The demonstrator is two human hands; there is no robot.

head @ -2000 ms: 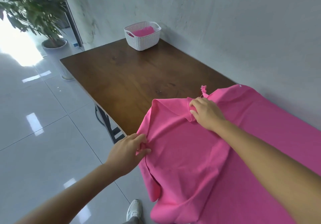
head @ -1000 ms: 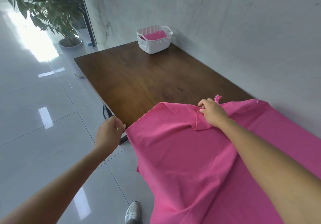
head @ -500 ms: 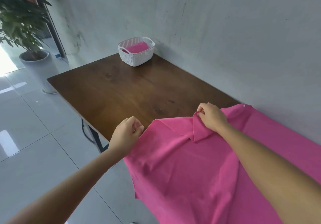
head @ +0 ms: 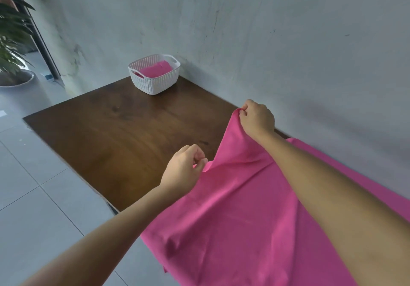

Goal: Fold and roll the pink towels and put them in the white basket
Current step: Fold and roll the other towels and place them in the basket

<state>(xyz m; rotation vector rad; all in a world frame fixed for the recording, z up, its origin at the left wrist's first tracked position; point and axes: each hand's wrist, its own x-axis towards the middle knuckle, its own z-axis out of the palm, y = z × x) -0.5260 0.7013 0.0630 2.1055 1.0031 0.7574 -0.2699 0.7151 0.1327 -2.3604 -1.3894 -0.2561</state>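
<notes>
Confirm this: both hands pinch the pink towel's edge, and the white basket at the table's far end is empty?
Not quite. The left hand and right hand do pinch the pink towel, but the head view shows the white basket on the table already holding a folded pink towel.

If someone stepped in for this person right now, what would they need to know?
Right hand pinches an edge of the pink towel, lifted off the table. Left hand pinches the towel's near edge.
The towel lies partly on the table, partly hanging over the front edge, unfolded.
The white basket at the far corner already holds a pink towel in it.
Left: fold, roll, and place this one in the basket.
</notes>
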